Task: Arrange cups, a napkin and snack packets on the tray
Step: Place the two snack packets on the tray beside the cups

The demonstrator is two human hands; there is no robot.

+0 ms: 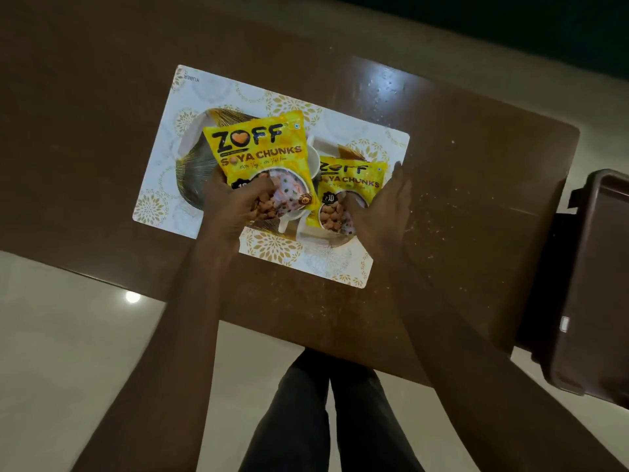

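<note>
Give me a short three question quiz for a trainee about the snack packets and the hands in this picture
1. True or false: both yellow snack packets show the same brand name.
2. Which hand grips the larger-looking, nearer packet? A) left B) right C) neither
3. Fill in: the patterned white mat lies on a brown ____.

Key
1. True: the left packet and the right packet both read ZOFF Soya Chunks.
2. A: the left hand has its fingers closed on the left packet's lower edge; the right hand lies flat against the right packet's side.
3. Table: the mat rests on the table, with a gold-patterned tray under the packets.
</note>
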